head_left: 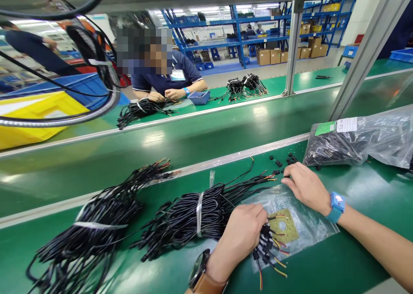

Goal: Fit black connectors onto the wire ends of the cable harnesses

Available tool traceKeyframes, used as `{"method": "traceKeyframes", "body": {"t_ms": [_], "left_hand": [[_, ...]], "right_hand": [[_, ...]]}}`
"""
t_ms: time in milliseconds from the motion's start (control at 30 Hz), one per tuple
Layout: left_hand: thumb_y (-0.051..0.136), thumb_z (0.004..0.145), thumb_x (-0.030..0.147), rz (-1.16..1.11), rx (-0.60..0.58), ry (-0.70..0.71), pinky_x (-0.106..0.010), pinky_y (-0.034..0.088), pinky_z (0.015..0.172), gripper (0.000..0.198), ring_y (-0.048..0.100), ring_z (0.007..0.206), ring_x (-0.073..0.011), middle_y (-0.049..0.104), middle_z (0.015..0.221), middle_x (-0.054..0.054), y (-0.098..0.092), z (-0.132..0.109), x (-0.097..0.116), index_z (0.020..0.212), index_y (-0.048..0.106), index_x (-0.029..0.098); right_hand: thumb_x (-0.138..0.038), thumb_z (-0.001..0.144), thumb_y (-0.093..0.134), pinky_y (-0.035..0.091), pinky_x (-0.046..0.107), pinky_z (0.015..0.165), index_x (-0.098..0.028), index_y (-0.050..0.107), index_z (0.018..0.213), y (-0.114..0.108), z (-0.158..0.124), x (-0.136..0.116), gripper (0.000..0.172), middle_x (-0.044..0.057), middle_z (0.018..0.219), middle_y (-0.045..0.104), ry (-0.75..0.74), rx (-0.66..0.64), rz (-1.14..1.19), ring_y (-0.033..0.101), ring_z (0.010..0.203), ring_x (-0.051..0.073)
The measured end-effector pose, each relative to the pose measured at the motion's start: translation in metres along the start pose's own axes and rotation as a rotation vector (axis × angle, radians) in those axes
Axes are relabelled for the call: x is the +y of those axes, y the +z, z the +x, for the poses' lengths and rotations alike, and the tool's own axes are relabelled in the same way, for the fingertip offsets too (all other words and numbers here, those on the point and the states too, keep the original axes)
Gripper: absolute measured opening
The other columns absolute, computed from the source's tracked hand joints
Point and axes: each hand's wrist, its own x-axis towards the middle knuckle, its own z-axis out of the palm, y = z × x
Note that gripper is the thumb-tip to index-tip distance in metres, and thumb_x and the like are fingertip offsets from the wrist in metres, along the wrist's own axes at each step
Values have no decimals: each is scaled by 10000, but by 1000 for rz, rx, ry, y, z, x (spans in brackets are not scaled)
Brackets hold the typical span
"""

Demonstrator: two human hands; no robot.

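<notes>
My left hand (243,231) is closed on a black cable, whose stripped end with coloured wires (276,217) sticks out past the fingertips. Under it, several cable ends with black connectors (266,246) and red and yellow wires fan out over a clear plastic bag (314,225) and a yellowish square sheet with a round hole (292,231). My right hand (305,186) pinches a small black plastic part (285,177), largely hidden by the fingers. Several like parts (278,163) lie loose beside it. A tied bundle of black cables (190,214) lies left of my left hand.
Another tied cable bundle (97,229) lies further left. A filled clear bag (338,141) rests at the right. An aluminium post (364,49) rises behind it. Across the green conveyor (200,130), a person (167,75) handles cables beside a blue bin (199,98). Thick cables (111,92) hang upper left.
</notes>
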Motion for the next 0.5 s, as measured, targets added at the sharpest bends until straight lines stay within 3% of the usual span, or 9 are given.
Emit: {"method": "traceKeyframes", "body": {"t_ms": [200, 500], "left_hand": [[532, 939, 172, 41, -61, -47, -362, 281, 596, 197, 560, 621, -201, 635, 699, -2, 3, 6, 2, 749, 561, 217], [533, 952, 180, 58, -69, -67, -362, 295, 593, 189, 582, 638, -212, 642, 718, -5, -1, 7, 7, 768, 557, 216]], "right_hand": [[-289, 1069, 463, 444, 361, 729, -199, 499, 989, 11, -10, -15, 126, 62, 918, 628, -98, -42, 109, 551, 829, 224], [-259, 1061, 476, 457, 348, 745, -192, 533, 1031, 13, -13, -16, 93, 64, 933, 642, -72, -66, 165, 575, 852, 220]]}}
